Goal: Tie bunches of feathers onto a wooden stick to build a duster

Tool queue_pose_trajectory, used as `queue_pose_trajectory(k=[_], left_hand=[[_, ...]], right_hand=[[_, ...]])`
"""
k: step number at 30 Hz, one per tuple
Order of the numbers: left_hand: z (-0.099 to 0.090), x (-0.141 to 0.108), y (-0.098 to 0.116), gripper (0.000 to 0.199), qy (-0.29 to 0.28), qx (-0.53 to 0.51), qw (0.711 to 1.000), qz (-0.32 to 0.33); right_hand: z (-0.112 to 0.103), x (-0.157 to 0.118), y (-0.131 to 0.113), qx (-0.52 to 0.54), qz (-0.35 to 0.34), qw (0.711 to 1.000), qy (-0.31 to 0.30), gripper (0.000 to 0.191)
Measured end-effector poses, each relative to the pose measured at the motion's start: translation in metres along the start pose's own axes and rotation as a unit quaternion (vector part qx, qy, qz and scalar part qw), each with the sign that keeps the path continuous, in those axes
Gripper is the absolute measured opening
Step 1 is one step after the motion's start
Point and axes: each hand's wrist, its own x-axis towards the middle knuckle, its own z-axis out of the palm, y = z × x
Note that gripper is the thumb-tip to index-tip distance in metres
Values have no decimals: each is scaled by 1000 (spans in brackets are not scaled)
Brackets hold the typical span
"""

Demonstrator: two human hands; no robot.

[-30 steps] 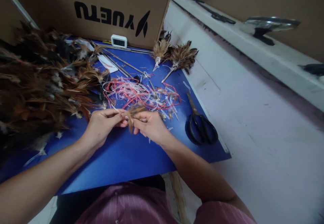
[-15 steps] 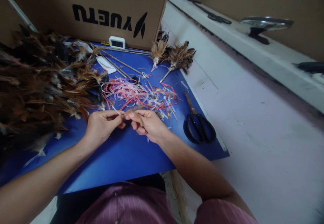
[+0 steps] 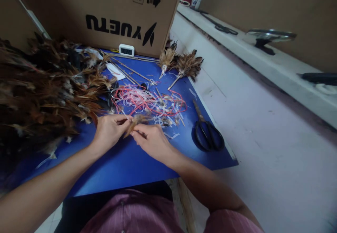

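Between my hands is a small bunch of brown feathers (image 3: 137, 121), blurred in part. My left hand (image 3: 109, 131) pinches its left end, where a thin pale strip also shows. Thumb and fingers of my right hand (image 3: 151, 140) are closed at the lower right of the bunch; what they grip is too small to make out. Just beyond the hands lies a tangle of pink and white string (image 3: 137, 98). A big heap of brown and black feathers (image 3: 47, 96) covers the left side of the blue table (image 3: 116, 170).
Black-handled scissors (image 3: 207, 134) lie at the right edge. Two feather dusters (image 3: 188, 64) rest at the back right. Thin sticks (image 3: 131, 70), a white timer (image 3: 126, 50) and a large cardboard box (image 3: 110, 1) are at the back. A pale wall (image 3: 250, 127) borders the right.
The feather bunch now shows more clearly, spread between my hands. My right hand has turned and its fingers have shifted below the bunch. The view has tilted slightly.
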Motion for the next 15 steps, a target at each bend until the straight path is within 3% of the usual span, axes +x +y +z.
queue_pose_trajectory(k=[4, 8, 11, 15], left_hand=[[-3, -1, 1, 24, -22, -1, 999, 38], [-4, -2, 0, 23, -41, 1, 999, 35], [-3, -2, 0, 24, -51, 9, 998, 33], [-2, -2, 1, 20, -46, -1, 999, 20]], right_hand=[[1, 1, 1, -167, -120, 978, 39, 30], [-4, 6, 7, -270, -206, 940, 23, 36], [-8, 8, 10, -302, -182, 936, 19, 36], [-8, 9, 13, -293, -64, 954, 10, 30]])
